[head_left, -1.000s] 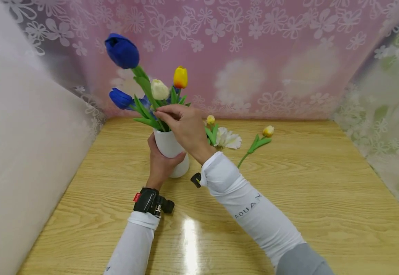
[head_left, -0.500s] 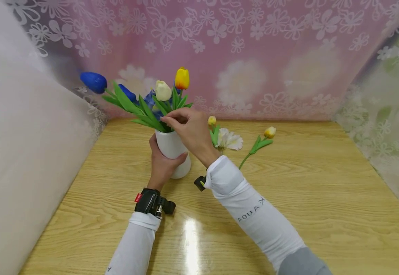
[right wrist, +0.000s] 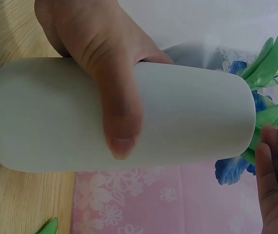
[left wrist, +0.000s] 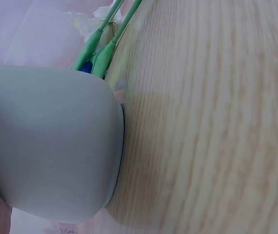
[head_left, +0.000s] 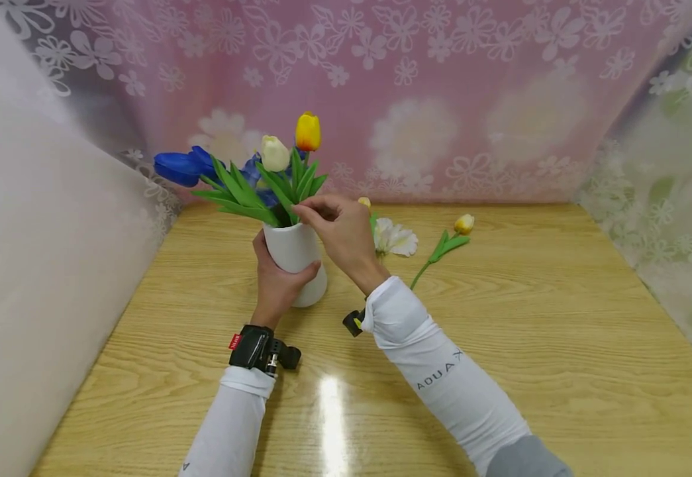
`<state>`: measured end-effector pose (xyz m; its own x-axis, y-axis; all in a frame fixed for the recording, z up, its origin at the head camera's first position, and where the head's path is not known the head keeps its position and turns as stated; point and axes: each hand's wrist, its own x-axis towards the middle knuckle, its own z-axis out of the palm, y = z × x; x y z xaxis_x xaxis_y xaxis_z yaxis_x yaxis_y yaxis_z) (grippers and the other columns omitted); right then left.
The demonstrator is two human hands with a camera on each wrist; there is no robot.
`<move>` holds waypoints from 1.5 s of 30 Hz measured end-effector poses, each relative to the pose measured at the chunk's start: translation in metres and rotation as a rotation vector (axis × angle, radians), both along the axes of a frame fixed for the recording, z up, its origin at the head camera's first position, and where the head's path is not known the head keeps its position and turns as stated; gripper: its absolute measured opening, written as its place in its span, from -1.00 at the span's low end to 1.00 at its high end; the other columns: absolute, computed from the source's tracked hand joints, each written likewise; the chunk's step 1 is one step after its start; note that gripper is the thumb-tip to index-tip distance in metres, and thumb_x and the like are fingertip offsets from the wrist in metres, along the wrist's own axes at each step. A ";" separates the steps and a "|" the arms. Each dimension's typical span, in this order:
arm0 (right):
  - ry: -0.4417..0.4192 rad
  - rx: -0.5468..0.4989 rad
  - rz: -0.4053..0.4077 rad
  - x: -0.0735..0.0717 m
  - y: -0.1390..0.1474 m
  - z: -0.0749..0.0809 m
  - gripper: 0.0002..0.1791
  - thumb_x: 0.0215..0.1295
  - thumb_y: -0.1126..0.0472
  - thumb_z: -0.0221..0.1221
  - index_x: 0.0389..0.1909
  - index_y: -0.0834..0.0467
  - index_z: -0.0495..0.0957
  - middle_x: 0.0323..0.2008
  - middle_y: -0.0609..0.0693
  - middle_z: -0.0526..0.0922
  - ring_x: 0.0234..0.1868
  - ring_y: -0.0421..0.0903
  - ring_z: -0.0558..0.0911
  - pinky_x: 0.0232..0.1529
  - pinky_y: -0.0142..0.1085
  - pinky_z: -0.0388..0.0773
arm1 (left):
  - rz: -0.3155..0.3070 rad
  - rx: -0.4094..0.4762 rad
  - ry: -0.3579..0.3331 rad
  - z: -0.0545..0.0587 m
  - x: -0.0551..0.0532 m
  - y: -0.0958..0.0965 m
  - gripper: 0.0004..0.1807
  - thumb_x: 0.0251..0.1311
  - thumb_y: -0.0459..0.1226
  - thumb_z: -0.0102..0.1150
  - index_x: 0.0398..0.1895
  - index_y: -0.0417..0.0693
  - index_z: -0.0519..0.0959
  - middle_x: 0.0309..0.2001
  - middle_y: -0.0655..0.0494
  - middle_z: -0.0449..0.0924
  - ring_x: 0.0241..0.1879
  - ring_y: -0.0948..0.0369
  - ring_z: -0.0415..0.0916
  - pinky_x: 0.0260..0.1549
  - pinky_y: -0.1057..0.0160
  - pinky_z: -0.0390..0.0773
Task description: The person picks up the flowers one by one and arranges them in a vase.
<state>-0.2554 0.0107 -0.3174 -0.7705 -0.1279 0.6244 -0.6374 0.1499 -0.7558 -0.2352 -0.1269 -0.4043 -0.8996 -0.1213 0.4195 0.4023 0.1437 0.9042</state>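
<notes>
A white vase [head_left: 292, 252] stands on the table, gripped round its side by my left hand [head_left: 283, 281], whose thumb crosses the front in the right wrist view. Artificial flowers fill it: blue tulips [head_left: 179, 167] leaning left, a white tulip [head_left: 275, 154], a yellow-red tulip [head_left: 308, 131] and blue ruffled blooms [head_left: 251, 173]. At the vase mouth my right hand [head_left: 346, 232] has thumb and forefinger pinched at the green leaves of a tulip; which stem they belong to is hard to tell. The right wrist view shows these leaves [right wrist: 270, 115] by the fingers.
On the wooden table [head_left: 530, 331], right of the vase, lie a yellow-white tulip [head_left: 463, 224] with green leaves and a white ruffled flower [head_left: 395, 237]. Another yellow bud [head_left: 364, 201] is partly behind my right hand. A pink floral curtain [head_left: 429, 99] hangs behind.
The large blue tulip, upright and high before, has tilted down to the left beside the other blue one. My right hand has shifted right along the vase mouth. My left hand keeps its hold.
</notes>
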 end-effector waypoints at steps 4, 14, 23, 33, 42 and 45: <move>-0.005 -0.009 -0.023 -0.001 0.006 -0.004 -0.84 0.21 0.15 0.31 -0.33 0.18 0.71 -0.42 -0.11 0.67 -0.39 -0.25 0.63 -0.29 -0.32 0.56 | 0.004 -0.004 0.003 -0.001 0.000 0.001 0.03 -0.09 -0.40 0.45 0.38 -0.10 -0.04 0.14 -0.18 0.30 -0.01 -0.02 0.39 -0.09 0.01 0.41; 0.015 -0.047 -0.128 -0.010 0.027 -0.020 -0.82 0.20 0.15 0.32 -0.30 0.20 0.71 -0.35 -0.02 0.70 -0.37 -0.16 0.63 -0.30 -0.29 0.54 | 0.012 0.008 0.017 0.000 -0.001 0.002 0.04 -0.13 -0.42 0.46 0.37 -0.13 -0.04 0.15 -0.17 0.29 0.01 -0.01 0.37 -0.03 0.02 0.37; -0.069 -0.021 -0.258 -0.017 0.062 -0.046 -0.79 0.25 0.11 0.28 -0.30 0.19 0.68 -0.39 -0.01 0.67 -0.39 -0.08 0.62 -0.39 -0.33 0.50 | 0.005 0.037 0.019 -0.003 -0.003 0.001 0.04 -0.15 -0.44 0.46 0.36 -0.13 -0.03 0.15 -0.14 0.29 0.02 0.00 0.36 -0.03 0.03 0.35; -0.296 0.035 -0.366 -0.021 0.103 -0.081 -0.76 0.27 0.07 0.25 -0.27 0.19 0.66 -0.36 0.08 0.67 -0.36 -0.09 0.61 -0.38 -0.28 0.48 | -0.006 0.047 0.017 -0.002 -0.003 0.001 0.05 -0.14 -0.45 0.45 0.37 -0.12 -0.04 0.15 -0.13 0.28 0.03 0.04 0.33 0.00 0.06 0.32; -0.446 0.241 -0.450 -0.021 0.134 -0.105 -0.72 0.31 0.04 0.21 -0.21 0.19 0.65 -0.33 0.07 0.66 -0.33 -0.04 0.58 -0.34 -0.21 0.48 | -0.015 0.052 0.011 -0.004 -0.004 0.001 0.05 -0.12 -0.44 0.45 0.37 -0.11 -0.05 0.15 -0.12 0.27 0.03 0.07 0.33 0.00 0.07 0.32; -0.511 0.327 -0.467 -0.019 0.145 -0.109 -0.72 0.33 0.05 0.20 -0.22 0.20 0.64 -0.33 0.08 0.65 -0.34 -0.04 0.56 -0.36 -0.21 0.47 | -0.024 0.055 0.007 -0.004 -0.003 0.001 0.04 -0.11 -0.44 0.45 0.37 -0.10 -0.05 0.16 -0.11 0.27 0.04 0.08 0.33 0.01 0.06 0.32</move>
<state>-0.2741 0.1553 -0.4266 -0.9727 0.1653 0.1627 -0.0363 0.5845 -0.8106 -0.2386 -0.1256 -0.4082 -0.8997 -0.1226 0.4188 0.4110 0.0845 0.9077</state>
